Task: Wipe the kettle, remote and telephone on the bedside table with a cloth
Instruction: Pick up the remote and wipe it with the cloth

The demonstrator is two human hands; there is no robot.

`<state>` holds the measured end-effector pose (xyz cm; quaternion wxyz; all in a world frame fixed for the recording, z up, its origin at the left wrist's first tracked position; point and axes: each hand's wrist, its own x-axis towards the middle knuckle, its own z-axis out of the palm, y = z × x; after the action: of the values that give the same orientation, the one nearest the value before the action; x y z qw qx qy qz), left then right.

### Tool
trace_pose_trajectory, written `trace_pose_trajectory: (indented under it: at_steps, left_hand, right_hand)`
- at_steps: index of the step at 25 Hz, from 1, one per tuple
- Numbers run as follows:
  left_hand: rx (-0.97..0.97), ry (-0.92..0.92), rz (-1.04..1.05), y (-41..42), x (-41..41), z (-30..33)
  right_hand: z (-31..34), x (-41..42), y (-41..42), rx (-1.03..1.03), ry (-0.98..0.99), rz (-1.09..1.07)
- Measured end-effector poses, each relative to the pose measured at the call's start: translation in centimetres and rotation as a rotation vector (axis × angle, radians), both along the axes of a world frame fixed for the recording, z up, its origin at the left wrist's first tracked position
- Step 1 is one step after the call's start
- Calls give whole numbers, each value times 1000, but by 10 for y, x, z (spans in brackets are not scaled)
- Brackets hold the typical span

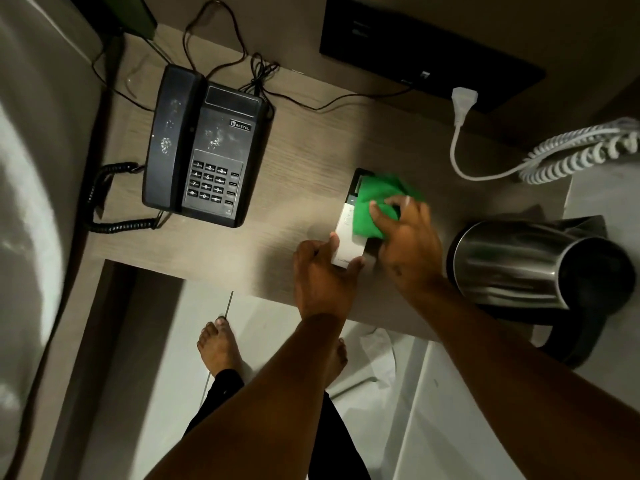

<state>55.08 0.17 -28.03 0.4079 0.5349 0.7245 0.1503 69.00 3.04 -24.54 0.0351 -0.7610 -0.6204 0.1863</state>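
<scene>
A slim white and black remote (347, 226) lies on the wooden bedside table (304, 150). My left hand (320, 277) pinches its near end and holds it down. My right hand (408, 244) presses a green cloth (381, 199) onto the remote's right side and far half, hiding much of it. A black desk telephone (204, 147) with dusty smudges sits at the table's left, handset on the cradle. A steel kettle (530, 261) stands at the right, close to my right wrist.
The phone's black cords (221, 46) trail along the table's back. A white plug (464, 102) and coiled white cable (581, 150) lie at the back right. A black panel (433, 46) is on the wall. My bare feet (218, 344) stand on the pale floor below the table's front edge.
</scene>
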Motion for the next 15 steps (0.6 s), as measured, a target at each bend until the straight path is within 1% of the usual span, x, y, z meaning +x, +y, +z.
trace_pose_trajectory:
  at_steps: [2,4,6,7,9,10,12,14,15]
  left_hand:
    - [-7,16,-17,1,0,-1]
    - [-26,-6,-4,1,0,-2]
    - [-37,-83,59,2,0,2]
    - [-21,-80,58,2,0,2]
    - [20,-30,6,0,-1,1]
    - [25,-20,-4,0,-1,0]
    - [8,-10,-17,2,-2,-3]
    - [-18,-12,-18,2,-2,-2]
    - [-25,-28,1,2,-2,-2]
  right_hand:
    - [-6,-3,28,2,-46,-79]
    - [-6,-15,37,23,-21,-123]
    - [-6,-23,13,34,-21,-4]
    - [-5,-24,-5,30,-5,38]
    - [-1,-17,-25,56,71,-41]
    - [-1,-12,-18,74,73,-85]
    - [-5,-6,16,57,-35,-119]
    - [-5,-12,42,55,-59,-77]
    - [-5,-18,43,63,-56,-6]
